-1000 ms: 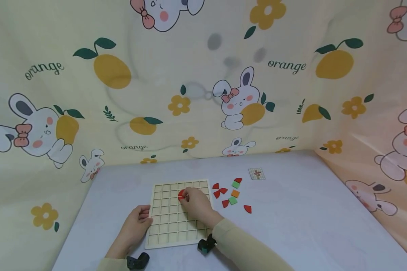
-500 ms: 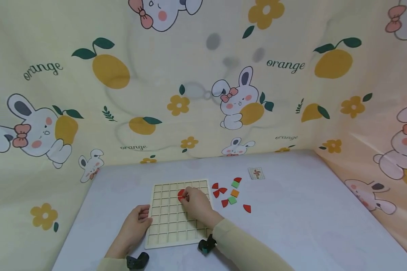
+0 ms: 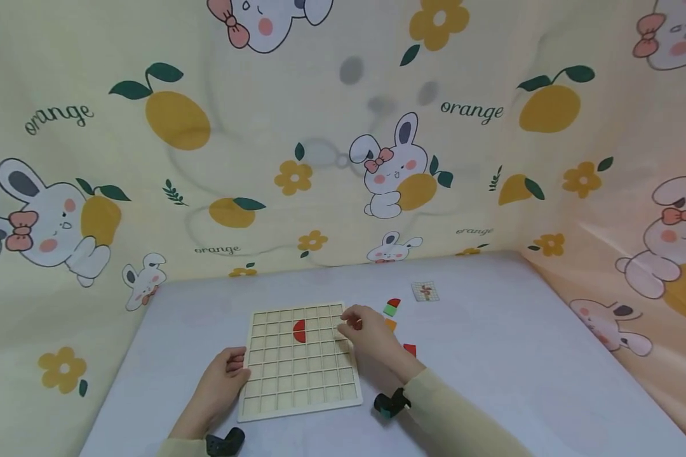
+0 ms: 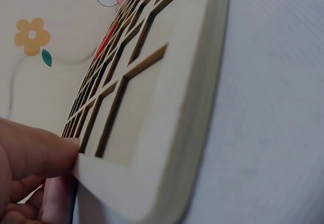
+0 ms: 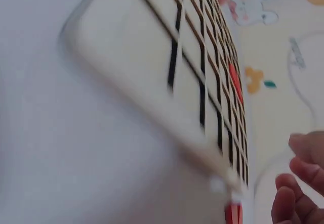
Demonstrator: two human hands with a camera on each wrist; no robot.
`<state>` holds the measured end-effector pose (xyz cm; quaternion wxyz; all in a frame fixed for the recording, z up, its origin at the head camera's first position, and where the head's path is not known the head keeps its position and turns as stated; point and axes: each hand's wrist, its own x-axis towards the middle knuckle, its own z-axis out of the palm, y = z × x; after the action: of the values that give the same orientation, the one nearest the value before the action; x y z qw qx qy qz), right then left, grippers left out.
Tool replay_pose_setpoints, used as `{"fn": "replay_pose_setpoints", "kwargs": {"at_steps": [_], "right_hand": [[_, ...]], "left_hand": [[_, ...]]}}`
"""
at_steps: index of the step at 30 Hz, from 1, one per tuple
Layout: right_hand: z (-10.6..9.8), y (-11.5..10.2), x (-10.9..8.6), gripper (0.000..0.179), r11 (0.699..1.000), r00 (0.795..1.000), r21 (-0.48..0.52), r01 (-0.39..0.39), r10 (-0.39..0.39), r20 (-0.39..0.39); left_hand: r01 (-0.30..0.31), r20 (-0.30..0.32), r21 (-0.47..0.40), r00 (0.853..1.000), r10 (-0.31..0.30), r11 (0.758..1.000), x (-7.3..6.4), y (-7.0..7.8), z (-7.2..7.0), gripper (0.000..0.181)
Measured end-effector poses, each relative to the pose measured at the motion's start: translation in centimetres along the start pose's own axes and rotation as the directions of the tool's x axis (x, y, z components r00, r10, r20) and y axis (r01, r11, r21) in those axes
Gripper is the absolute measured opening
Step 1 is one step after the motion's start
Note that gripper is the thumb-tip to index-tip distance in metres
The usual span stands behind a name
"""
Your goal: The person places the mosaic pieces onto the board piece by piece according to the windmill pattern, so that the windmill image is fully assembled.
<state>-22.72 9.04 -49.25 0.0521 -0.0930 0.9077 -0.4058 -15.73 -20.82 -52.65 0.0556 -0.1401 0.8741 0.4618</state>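
A pale wooden grid board lies flat on the table. Two red quarter-circle pieces sit in neighbouring cells of its upper part, their straight sides forming a left-facing half disc. My left hand grips the board's left edge, with the thumb on the rim and the other fingers curled down beside it. Over the board's right edge hovers my right hand, fingers loosely bent and parted, holding nothing. In the right wrist view its fingertips are apart, with a red piece beyond the board's edge.
Right of the board lie loose flat pieces, partly covered by my right hand: a green square, an orange square and red quarter-circles. A small pattern card lies farther back. A printed curtain stands behind the table.
My right hand has let go of the red quarter-circle on the board and moved right to the board's edge. The left hand stays at the left edge. The head view has shifted slightly.
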Motion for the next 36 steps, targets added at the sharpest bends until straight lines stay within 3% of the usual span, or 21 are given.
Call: {"fn": "replay_pose_setpoints", "kwargs": {"at_steps": [6,15,25,36], "right_hand": [[-3.2,2.2,-1.0,0.021,1.000,1.000,0.023,-0.021,0.021,-0.023],[-5.6,5.3,-2.3,0.025,0.993,0.991,-0.024,-0.120,0.118,-0.071],[-7.4,7.4,-3.1,0.026,0.979,0.978,-0.008,-0.202,0.202,-0.049],[-8.2,9.2,-4.3,0.024,0.977,0.977,-0.012,-0.211,0.210,-0.036]], "left_hand": [[-0.017,0.011,-0.012,1.000,0.017,1.000,0.0,-0.3,-0.1,0.049],[-0.012,0.012,-0.017,1.000,0.012,1.000,0.2,-0.3,0.2,0.049],[-0.015,0.008,-0.015,1.000,0.015,1.000,-0.1,-0.2,-0.2,0.050],[-0.027,0.014,-0.019,1.000,0.027,0.999,-0.4,0.0,-0.3,0.049]]}}
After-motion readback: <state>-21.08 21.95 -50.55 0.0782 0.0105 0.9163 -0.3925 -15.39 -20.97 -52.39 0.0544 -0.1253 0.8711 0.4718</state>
